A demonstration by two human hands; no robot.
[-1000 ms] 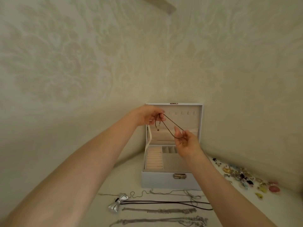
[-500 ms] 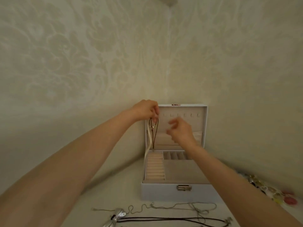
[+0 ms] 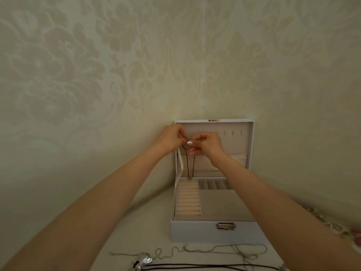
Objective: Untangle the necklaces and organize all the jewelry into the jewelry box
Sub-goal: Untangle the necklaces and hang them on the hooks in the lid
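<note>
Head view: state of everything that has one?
jewelry box, open, lid upright.
front latch, undone.
dark cord necklace, hanging in front of the lid, pinched at the top.
left hand, pinching the necklace.
right hand, pinching the necklace.
ring rolls, empty.
silver chain, loose on the table before the box.
bow necklace, on the table, partly out of frame.

You're working in dim, flat, yellowish light with no glare. The wall (image 3: 136, 75) is palest just above the jewelry box (image 3: 195, 233). Soft shadow pools left of the box, under your forearms (image 3: 117, 202). The box itself reads fairly sharp. Far from it, toward the frame edges, the wide lens bends the wall pattern, and the trinkets (image 3: 332, 225) right of the box smear.
</note>
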